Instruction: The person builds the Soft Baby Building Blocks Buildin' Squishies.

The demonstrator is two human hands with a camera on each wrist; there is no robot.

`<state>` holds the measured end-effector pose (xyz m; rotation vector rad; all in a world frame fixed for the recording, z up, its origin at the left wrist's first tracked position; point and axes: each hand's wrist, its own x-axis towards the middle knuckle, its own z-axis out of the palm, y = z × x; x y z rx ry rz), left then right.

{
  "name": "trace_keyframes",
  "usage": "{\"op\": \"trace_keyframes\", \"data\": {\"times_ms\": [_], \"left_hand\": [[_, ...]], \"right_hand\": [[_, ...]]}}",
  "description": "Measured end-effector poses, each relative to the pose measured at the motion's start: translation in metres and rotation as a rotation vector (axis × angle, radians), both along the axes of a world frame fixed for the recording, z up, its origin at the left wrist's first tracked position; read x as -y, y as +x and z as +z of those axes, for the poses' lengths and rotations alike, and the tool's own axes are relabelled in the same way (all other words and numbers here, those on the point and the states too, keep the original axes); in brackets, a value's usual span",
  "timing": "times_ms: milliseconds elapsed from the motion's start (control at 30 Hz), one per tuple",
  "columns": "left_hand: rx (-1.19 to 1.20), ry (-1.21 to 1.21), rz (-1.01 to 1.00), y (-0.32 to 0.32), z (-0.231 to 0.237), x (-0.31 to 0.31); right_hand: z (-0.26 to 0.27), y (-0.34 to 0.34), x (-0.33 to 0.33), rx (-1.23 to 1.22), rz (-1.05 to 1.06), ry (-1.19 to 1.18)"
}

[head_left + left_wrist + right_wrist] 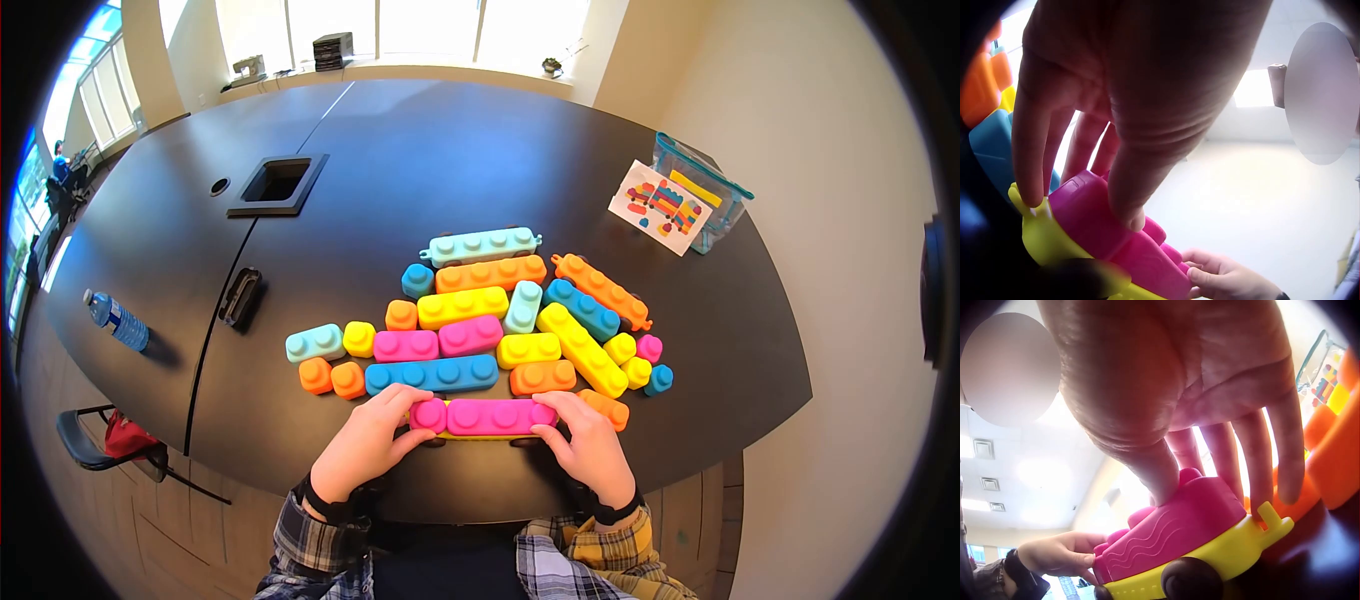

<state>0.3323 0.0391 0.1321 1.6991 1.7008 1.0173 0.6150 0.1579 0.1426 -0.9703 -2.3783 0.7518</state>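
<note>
Near the table's front edge lies a yellow wheeled base [1229,550] with dark wheels, carrying two pink toy blocks. The small pink block [428,415] is at the left end, and the long pink block [497,416] fills the rest, end to end with it. My left hand [362,445] pinches the small one between thumb and fingers. At the other end, my right hand [592,452] grips the long block, its thumb on the near side and fingers on the far side. A long blue block [432,376] lies just beyond my left fingers.
Several loose blocks, such as a long yellow one [582,350], spread beyond my hands. Light blue [482,246] and orange [602,292] wheeled bases lie among them. A picture card [660,207] leans on a clear bag [722,215]. A water bottle [118,321] lies left.
</note>
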Motion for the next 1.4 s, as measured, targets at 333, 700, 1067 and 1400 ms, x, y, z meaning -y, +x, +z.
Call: {"op": "trace_keyframes", "data": {"times_ms": [333,700,1067,1400], "left_hand": [[-0.125,0.013,0.068,-0.039,0.02,-0.008],[-0.637,0.023,0.091,-0.118,-0.017,-0.053],[-0.128,0.297,0.003,-0.033,0.046,-0.022],[-0.011,0.16,-0.157,0.013,0.018,-0.021]], "right_hand": [[0.002,-0.001,0.001,0.017,-0.005,-0.039],[-0.001,-0.001,0.001,0.014,-0.003,-0.044],[0.0,-0.002,0.002,0.023,0.004,-0.035],[-0.006,-0.003,0.0,0.01,0.025,0.052]]}}
